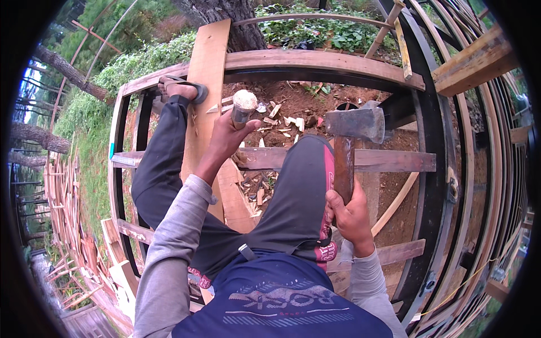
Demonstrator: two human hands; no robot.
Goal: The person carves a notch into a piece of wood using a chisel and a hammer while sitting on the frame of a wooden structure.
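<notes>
- L hand (225,138): fingers clamped round a chisel handle (243,107), approx. upright; its pale, mushroomed top end shows above the fist. Blade end hidden behind hand, can't tell what it touches.
- R hand (350,211): fingers wrapped tight round the lower part of a hammer handle (344,169), reddish-brown wood. Rusty steel hammer head (356,124) sits up and to the right of the chisel top, apart from it, no contact.
- Landmark = long upright plank (207,96); runs from the top beam down under the person's legs. Chisel just right of the plank, held above its right edge region.
- Person's foot in a sandal (180,87) rests at the plank's left edge, near the curved top beam (315,61).
- Dark trouser knee (301,180) lies right of the plank, between both hands.
- Wood chips (273,118) scattered on bare soil right of the plank, beyond the chisel.
- Cross rail (389,160) runs right from the plank, passing behind the hammer handle.
- Black curved metal frame (431,146) well right of the plank.
</notes>
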